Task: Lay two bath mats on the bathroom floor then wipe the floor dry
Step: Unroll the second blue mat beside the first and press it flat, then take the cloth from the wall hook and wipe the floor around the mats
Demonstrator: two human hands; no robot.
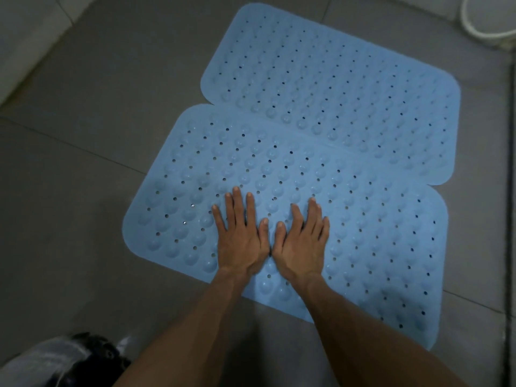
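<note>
Two light blue rubber bath mats with bumps and small holes lie flat on the grey tiled floor. The far mat lies further from me; the near mat overlaps its lower edge slightly. My left hand and my right hand rest palm down, side by side, on the near mat's lower middle. Fingers of both are spread and flat, holding nothing.
A white rounded fixture stands at the top right corner. A pale wall base runs along the top left. A dark strip borders the floor's right side. A grey and black object sits at the bottom left.
</note>
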